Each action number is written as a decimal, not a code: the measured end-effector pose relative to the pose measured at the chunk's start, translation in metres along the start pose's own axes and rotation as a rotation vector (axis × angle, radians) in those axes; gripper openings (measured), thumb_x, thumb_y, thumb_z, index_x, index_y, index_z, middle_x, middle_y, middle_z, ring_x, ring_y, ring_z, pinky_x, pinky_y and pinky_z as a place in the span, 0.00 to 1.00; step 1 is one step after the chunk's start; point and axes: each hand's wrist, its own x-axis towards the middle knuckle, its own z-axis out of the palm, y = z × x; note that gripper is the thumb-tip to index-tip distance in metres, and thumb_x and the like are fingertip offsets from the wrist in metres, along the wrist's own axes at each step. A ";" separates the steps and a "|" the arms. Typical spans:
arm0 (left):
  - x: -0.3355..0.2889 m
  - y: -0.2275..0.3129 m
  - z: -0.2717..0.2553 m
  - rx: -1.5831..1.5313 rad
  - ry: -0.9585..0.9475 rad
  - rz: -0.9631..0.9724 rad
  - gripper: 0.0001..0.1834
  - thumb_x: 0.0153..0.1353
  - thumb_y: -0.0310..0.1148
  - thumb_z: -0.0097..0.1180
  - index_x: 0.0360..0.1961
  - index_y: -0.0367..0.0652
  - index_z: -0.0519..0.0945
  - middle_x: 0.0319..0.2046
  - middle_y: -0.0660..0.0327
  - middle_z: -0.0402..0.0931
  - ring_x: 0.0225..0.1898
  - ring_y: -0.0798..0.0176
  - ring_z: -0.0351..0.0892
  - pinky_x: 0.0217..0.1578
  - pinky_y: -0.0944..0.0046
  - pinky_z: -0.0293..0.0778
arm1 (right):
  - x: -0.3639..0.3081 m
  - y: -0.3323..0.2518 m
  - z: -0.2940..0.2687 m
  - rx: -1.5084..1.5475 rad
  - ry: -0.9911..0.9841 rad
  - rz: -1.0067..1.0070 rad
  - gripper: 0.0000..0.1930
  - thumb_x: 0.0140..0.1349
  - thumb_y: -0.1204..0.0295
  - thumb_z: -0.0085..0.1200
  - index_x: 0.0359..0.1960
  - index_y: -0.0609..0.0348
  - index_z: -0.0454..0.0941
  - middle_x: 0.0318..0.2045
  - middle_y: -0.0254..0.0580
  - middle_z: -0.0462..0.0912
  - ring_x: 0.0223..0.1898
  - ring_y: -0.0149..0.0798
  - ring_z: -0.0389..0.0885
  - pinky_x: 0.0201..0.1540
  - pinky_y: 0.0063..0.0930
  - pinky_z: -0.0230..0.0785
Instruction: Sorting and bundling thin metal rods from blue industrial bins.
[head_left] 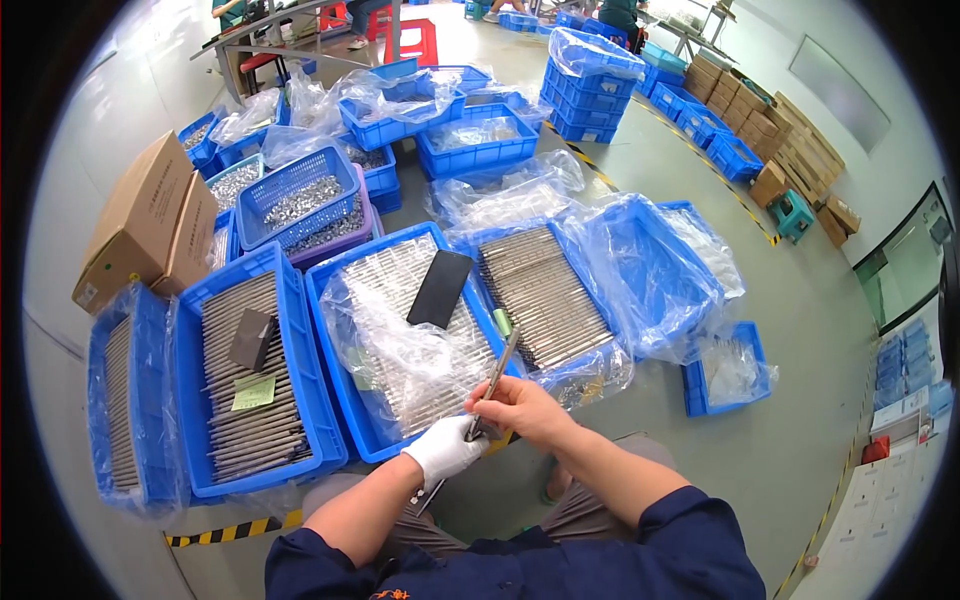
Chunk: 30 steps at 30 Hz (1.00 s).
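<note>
In a workshop with a smooth grey floor point(800, 330), rectangular blue plastic crates point(318, 390), several filled with slim metal rods point(240, 310), are placed side by side. Just beside them, one slender grey metal rod point(503, 360) is grasped by the white-gloved left hand point(443, 452) and pinched by the bare right hand point(525, 408); single-rod handling seems under way, and steady support is probably called for next.

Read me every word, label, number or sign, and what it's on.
Nothing reads clearly enough to quote.
Large brown cardboard box: dark print, too small.
Pale yellow-green paper note: faint marks, too small.
Navy-blue fabric shirt: orange lettering, cut off below.
White rectangular cartons at right: tiny blurred print.
</note>
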 end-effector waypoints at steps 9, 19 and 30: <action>-0.010 0.016 -0.017 -0.778 -0.156 -0.010 0.36 0.47 0.29 0.54 0.58 0.44 0.53 0.32 0.64 0.66 0.21 0.76 0.63 0.20 0.75 0.61 | 0.006 -0.020 -0.053 0.340 0.240 -0.180 0.08 0.57 0.68 0.46 0.33 0.58 0.70 0.26 0.37 0.77 0.24 0.25 0.72 0.28 0.16 0.65; 0.006 -0.003 -0.034 -1.168 0.040 -0.002 0.19 0.53 0.35 0.51 0.45 0.42 0.64 0.15 0.70 0.60 0.12 0.77 0.55 0.13 0.76 0.52 | 0.009 0.008 0.003 0.602 -0.165 0.131 0.09 0.60 0.66 0.37 0.34 0.57 0.68 0.21 0.34 0.75 0.20 0.28 0.71 0.24 0.19 0.65; 0.008 -0.009 -0.041 -1.177 0.253 -0.130 0.06 0.49 0.35 0.54 0.26 0.46 0.72 0.11 0.71 0.60 0.11 0.75 0.59 0.12 0.75 0.54 | -0.009 0.037 0.023 0.490 -0.471 0.438 0.09 0.60 0.67 0.41 0.37 0.58 0.68 0.36 0.43 0.76 0.38 0.35 0.75 0.40 0.26 0.68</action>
